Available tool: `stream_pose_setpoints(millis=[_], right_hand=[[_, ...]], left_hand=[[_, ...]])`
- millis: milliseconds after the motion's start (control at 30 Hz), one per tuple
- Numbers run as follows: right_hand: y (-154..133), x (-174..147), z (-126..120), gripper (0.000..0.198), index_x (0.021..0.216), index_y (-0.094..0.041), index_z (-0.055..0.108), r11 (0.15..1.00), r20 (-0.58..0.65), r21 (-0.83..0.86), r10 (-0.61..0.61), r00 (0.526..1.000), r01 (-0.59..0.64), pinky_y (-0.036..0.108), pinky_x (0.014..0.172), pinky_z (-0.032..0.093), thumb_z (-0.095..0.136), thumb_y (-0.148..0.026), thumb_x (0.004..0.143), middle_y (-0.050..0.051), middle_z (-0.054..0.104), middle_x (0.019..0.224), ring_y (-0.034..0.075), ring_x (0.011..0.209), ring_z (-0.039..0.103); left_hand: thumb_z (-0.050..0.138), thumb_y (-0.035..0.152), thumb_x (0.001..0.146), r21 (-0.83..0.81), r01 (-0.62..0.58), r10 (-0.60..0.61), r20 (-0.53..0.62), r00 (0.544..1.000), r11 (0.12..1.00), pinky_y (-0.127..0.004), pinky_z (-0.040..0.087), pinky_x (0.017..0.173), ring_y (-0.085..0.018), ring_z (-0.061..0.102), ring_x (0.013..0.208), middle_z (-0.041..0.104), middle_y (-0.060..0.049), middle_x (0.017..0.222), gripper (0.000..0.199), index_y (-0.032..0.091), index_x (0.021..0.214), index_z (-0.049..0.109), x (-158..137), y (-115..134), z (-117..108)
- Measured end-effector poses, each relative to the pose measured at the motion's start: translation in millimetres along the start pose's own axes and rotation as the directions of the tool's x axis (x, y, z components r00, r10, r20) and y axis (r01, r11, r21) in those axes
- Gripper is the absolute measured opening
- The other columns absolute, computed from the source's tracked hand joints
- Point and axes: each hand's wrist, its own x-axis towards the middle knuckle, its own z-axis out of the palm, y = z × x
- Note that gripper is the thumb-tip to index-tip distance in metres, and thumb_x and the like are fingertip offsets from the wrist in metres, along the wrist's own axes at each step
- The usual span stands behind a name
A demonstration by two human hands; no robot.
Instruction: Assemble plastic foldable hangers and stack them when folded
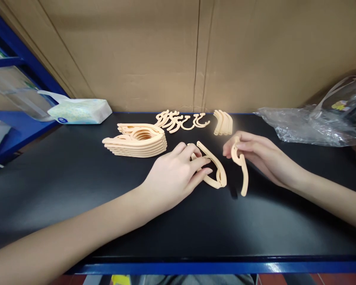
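Note:
My left hand (pixel 178 168) rests over a cream plastic folding hanger body (pixel 222 174) on the black table, its fingers closed on the left part and hiding it. Pinched in my right hand (pixel 259 156), above the table, is a cream hanger hook (pixel 235 156), with a curved arm hanging down below it. Left of my hands lies a neat stack of folded hangers (pixel 136 146). Farther back are several loose hooks (pixel 186 122) in a row. A small group of curved arm pieces (pixel 223 122) lies to the right of those.
A tissue pack (pixel 81 111) sits at the back left beside a blue shelf frame (pixel 26 55). Clear plastic bags (pixel 308 122) lie at the back right. Brown cardboard (pixel 130 51) stands upright behind the table, whose blue front edge (pixel 219 268) is near me.

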Motion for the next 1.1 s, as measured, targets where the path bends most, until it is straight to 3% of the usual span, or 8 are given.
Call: stream_pose_setpoints(millis=[133, 233, 400, 500, 667, 800, 967, 1100], right_hand=[[3.3, 1.3, -2.6, 0.015, 0.081, -0.023, 0.045, 0.999, 0.012, -0.017, -0.029, 1.0, 0.029, 0.032, 0.066, 0.05, 0.045, -0.031, 0.094, 0.001, 0.065, 0.076, 0.016, 0.067, 0.062], [4.4, -2.1, -3.7, 0.017, 0.088, -0.023, 0.047, 0.97, 0.053, -0.229, -0.076, 0.996, 0.086, 0.027, 0.055, 0.047, 0.046, -0.039, 0.095, -0.002, 0.058, 0.071, 0.013, 0.056, 0.056], [3.2, -7.6, -4.9, 0.028, 0.109, -0.023, 0.054, 0.765, 0.181, -0.601, -0.152, 0.972, 0.232, 0.026, 0.055, 0.041, 0.037, -0.042, 0.098, -0.004, 0.054, 0.066, 0.012, 0.052, 0.049], [3.5, -8.4, -4.9, 0.027, 0.109, -0.023, 0.053, 0.656, 0.233, -0.701, -0.16, 0.959, 0.279, 0.026, 0.054, 0.038, 0.036, -0.041, 0.098, -0.003, 0.059, 0.069, 0.012, 0.052, 0.049], [3.9, -9.7, -6.3, 0.018, 0.094, -0.024, 0.049, 0.74, 0.268, -0.602, -0.167, 0.949, 0.3, 0.024, 0.047, 0.032, 0.041, -0.04, 0.097, -0.003, 0.065, 0.07, 0.01, 0.045, 0.04], [5.4, -8.7, -9.0, 0.016, 0.094, -0.024, 0.046, 0.811, 0.243, -0.517, -0.167, 0.955, 0.273, 0.023, 0.048, 0.034, 0.042, -0.039, 0.097, -0.005, 0.065, 0.069, 0.01, 0.049, 0.045], [10.0, -3.7, -11.6, 0.027, 0.105, -0.024, 0.057, 0.665, 0.25, -0.68, -0.183, 0.951, 0.307, 0.028, 0.066, 0.045, 0.036, -0.039, 0.099, 0.001, 0.065, 0.086, 0.014, 0.071, 0.059], [12.8, -3.9, -10.8, 0.038, 0.121, -0.025, 0.057, 0.629, 0.273, -0.718, -0.142, 0.951, 0.3, 0.033, 0.075, 0.049, 0.034, -0.044, 0.098, 0.005, 0.061, 0.101, 0.018, 0.083, 0.063]], left_hand=[[0.043, 0.031, 0.098, 0.098, -0.015, 0.008, 0.071, 0.997, 0.995, -0.032, 0.05, 0.075, -0.022, 0.058, 0.095, 0.062, -0.008, 0.11, 0.03, 0.019, 0.108, 0.069, -0.6, -3.6, 2.6], [0.043, 0.029, 0.098, 0.038, -0.054, 0.05, 0.098, 0.994, 0.998, -0.032, 0.05, 0.078, -0.021, 0.059, 0.096, 0.064, -0.007, 0.107, 0.03, 0.017, 0.101, 0.07, 0.3, -7.8, 0.5], [0.05, 0.021, 0.095, -0.101, -0.072, 0.084, 0.117, 0.99, 0.992, -0.025, 0.048, 0.07, -0.015, 0.06, 0.084, 0.062, -0.004, 0.095, 0.016, 0.015, 0.094, 0.065, 3.0, -17.3, -4.2], [0.045, 0.018, 0.097, -0.104, -0.04, 0.052, 0.118, 0.992, 0.994, -0.023, 0.045, 0.064, -0.013, 0.059, 0.076, 0.059, -0.002, 0.092, 0.016, 0.016, 0.101, 0.06, 3.1, -20.1, -5.2], [0.04, 0.01, 0.096, 0.051, -0.028, 0.019, 0.16, 0.987, 0.998, -0.025, 0.045, 0.063, -0.015, 0.06, 0.076, 0.06, -0.003, 0.095, 0.024, 0.016, 0.111, 0.058, 2.4, -22.8, -6.7], [0.043, 0.005, 0.091, 0.217, -0.032, -0.009, 0.185, 0.983, 0.976, -0.029, 0.046, 0.062, -0.019, 0.061, 0.074, 0.063, -0.004, 0.093, 0.026, 0.014, 0.109, 0.06, 3.8, -23.1, -8.8], [0.045, 0.026, 0.097, 0.041, -0.11, 0.107, 0.078, 0.991, 0.993, -0.037, 0.048, 0.088, -0.024, 0.059, 0.104, 0.064, -0.009, 0.11, 0.022, 0.014, 0.108, 0.06, 2.8, -14.5, -4.0], [0.054, 0.046, 0.091, -0.156, -0.205, 0.22, 0.085, 0.972, 0.966, -0.049, 0.033, 0.109, -0.031, 0.035, 0.136, 0.051, -0.013, 0.134, 0.031, 0.017, 0.1, 0.058, 0.5, -10.0, 4.5]])
